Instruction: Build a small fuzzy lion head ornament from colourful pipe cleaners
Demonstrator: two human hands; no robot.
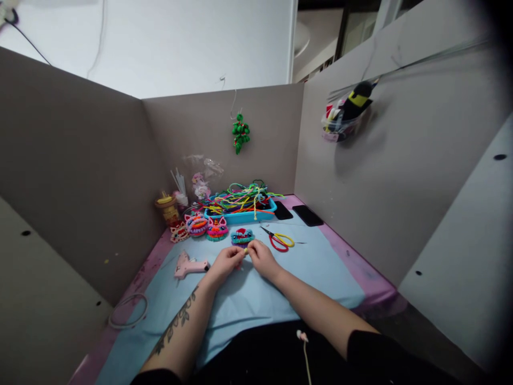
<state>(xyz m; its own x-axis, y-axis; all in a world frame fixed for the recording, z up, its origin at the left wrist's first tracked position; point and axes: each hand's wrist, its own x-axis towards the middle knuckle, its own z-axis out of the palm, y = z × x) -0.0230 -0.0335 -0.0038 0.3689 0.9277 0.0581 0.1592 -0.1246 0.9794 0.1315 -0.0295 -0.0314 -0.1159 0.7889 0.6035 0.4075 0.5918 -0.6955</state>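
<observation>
My left hand (228,262) and my right hand (261,256) meet over the middle of the blue-covered table, both with fingers pinched. Between their fingertips shows a small pale-yellow piece (246,251); its kind is too small to make out. A bit of something pinkish peeks out under the left fingers. Just beyond my hands sits a teal fuzzy pipe-cleaner figure (242,237) with a red top. Scissors (280,241) with red and yellow handles lie beside it, to the right. To the left of my left hand rests a pink glue gun (190,266).
A blue tray (240,217) heaped with colourful pipe cleaners stands at the back. Several finished fuzzy figures (217,229) line its left front. Two dark phones (308,215) lie right of it. Grey partitions (224,128) enclose the table; a coiled cable (128,311) lies left.
</observation>
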